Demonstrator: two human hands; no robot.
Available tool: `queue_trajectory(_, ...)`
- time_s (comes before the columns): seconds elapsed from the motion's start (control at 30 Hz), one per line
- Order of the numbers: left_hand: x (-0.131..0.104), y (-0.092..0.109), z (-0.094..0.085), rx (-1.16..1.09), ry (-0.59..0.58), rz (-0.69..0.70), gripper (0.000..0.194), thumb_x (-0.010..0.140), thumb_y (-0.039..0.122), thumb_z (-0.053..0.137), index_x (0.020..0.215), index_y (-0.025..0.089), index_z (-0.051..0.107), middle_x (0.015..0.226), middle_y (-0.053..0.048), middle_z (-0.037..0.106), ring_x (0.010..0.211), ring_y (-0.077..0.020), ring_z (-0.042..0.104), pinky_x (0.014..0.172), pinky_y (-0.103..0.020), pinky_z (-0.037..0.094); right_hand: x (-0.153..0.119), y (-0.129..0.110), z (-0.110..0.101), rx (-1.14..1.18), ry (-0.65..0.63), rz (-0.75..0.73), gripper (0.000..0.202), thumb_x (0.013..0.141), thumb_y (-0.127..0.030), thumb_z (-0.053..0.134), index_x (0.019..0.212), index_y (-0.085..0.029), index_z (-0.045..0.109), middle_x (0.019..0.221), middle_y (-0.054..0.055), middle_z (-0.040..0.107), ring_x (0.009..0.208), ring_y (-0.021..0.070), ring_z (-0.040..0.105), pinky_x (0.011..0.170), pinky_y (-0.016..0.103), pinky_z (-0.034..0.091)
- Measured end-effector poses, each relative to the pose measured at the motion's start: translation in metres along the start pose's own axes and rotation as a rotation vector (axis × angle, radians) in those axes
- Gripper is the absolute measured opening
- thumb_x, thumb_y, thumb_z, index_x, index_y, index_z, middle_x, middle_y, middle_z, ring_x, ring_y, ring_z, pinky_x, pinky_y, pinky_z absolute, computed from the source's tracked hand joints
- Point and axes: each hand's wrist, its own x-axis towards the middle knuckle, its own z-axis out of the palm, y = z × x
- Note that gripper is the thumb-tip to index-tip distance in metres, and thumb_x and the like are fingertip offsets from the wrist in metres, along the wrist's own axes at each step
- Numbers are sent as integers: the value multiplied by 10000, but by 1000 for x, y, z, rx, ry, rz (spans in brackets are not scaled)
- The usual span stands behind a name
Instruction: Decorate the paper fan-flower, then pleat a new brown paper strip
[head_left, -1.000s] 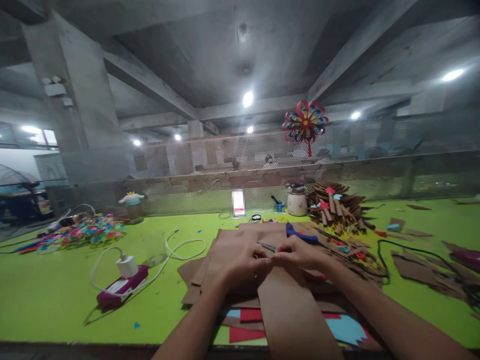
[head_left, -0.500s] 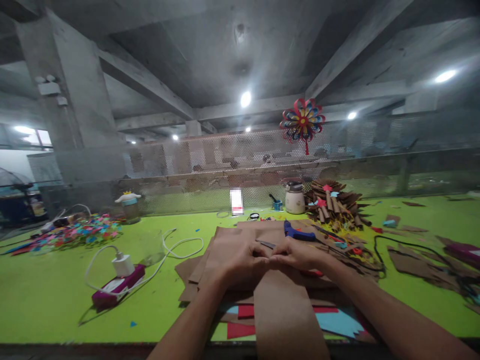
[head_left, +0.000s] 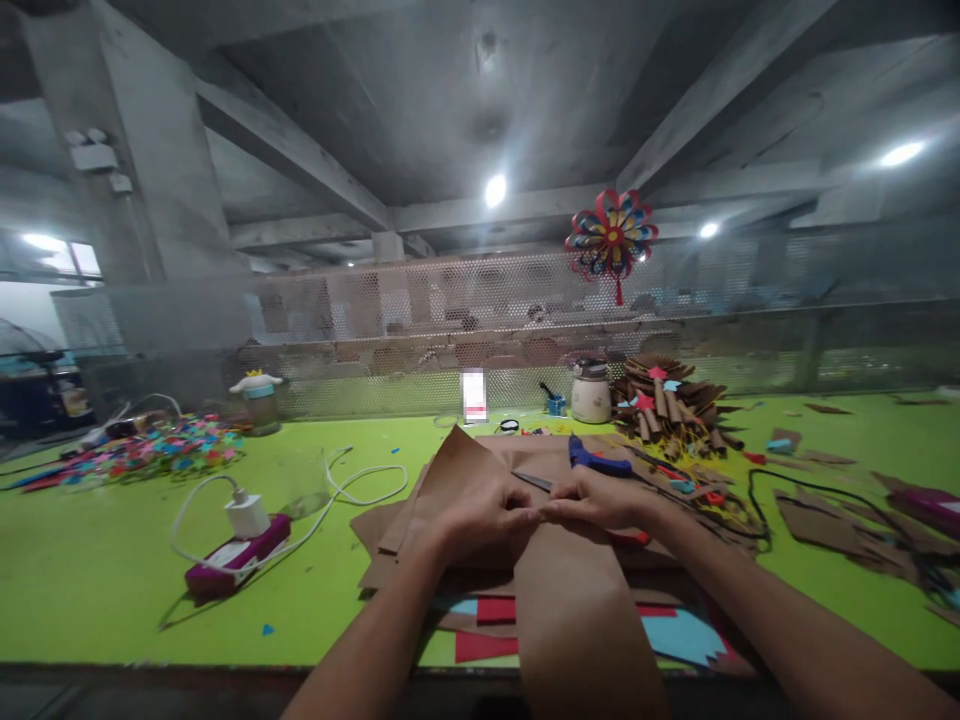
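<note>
Presently, two bare hands nearly meet at lower centre of the frame. Left hand: thumb and forefinger pinched together on the upper end of a long brown paper sheet. Right hand: fingertips likewise clamped there, just beside the left's. Sheet slopes from the fingers to the bottom edge of the frame. Behind the left hand, a brown paper corner stands up in a peak; cannot tell whether it belongs to the same sheet. Narrow grey metal blade shows between the hands; blue plastic glue gun lies just beyond the right hand. More flat brown paper sheets spread beneath, on a bright green tabletop. Lower left: purple power strip with white plug-in charger. Right of centre: heaped brown paper rolls. Upper right: red, blue and yellow looped flower ornament, hanging.
</note>
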Motion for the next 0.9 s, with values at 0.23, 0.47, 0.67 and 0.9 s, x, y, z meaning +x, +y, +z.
queue_trajectory(0.23, 2, -4, -1, 56, -6, -26, 441, 822, 539, 439, 646, 139, 498, 587, 39, 356, 550, -79, 300, 489, -217, 207, 2, 13, -5, -29, 11, 2, 463, 829, -536, 440, 608, -134, 498, 498, -51, 369, 451, 52, 290, 423, 194, 182)
queue_trajectory(0.47, -1, 0, 0, -91, 66, -49, 397, 822, 495, 461, 632, 151, 520, 566, 25, 401, 525, -88, 301, 486, -242, 224, 0, 18, -13, 125, 66, 22, 470, 781, -558, 511, 583, -133, 484, 504, -64, 332, 460, 47, 259, 434, 201, 160)
queue_trajectory(0.67, -2, -1, -4, -169, 6, -75, 270, 801, 383, 511, 689, 148, 584, 584, 10, 482, 520, -87, 367, 500, -247, 252, -3, 29, -19, 293, 151, 68, 414, 735, -520, 595, 624, -128, 523, 487, -66, 392, 414, 40, 296, 393, 187, 191)
queue_trajectory(0.9, -6, -2, -3, -222, 80, -185, 288, 791, 390, 515, 634, 150, 549, 536, 15, 458, 485, -83, 328, 476, -252, 211, -1, 36, -20, 310, 211, 117, 409, 693, -539, 618, 628, -148, 515, 471, -80, 409, 360, 44, 354, 351, 169, 266)
